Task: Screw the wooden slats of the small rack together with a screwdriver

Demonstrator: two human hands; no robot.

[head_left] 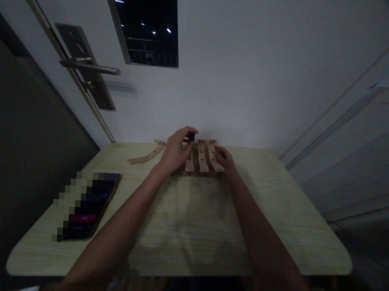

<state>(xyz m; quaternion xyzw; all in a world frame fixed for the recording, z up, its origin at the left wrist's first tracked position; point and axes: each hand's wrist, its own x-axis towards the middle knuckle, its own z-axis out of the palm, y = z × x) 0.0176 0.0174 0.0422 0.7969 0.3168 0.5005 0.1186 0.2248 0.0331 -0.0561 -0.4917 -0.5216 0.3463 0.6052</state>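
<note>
My left hand [176,149] is closed, pinching a small black block [191,136] between thumb and fingers. It is above the leftmost of three curved wooden slats [189,163], which stand side by side on a brown base [196,174]. Dark holes show in the middle slat [202,156]. At the right end, my right hand [225,159] has bent fingers against the edge of the right slat [216,162] and seems to grip it. A separate curved slat [146,156] lies on the table left of my left hand. My left hand covers part of the base.
The pale wood-grain table [190,223] stands against a white door [237,78] with a metal handle [103,69] and a dark window [148,26]. A phone [95,210] with its screen lit lies at the table's left side, partly blurred out by blocks.
</note>
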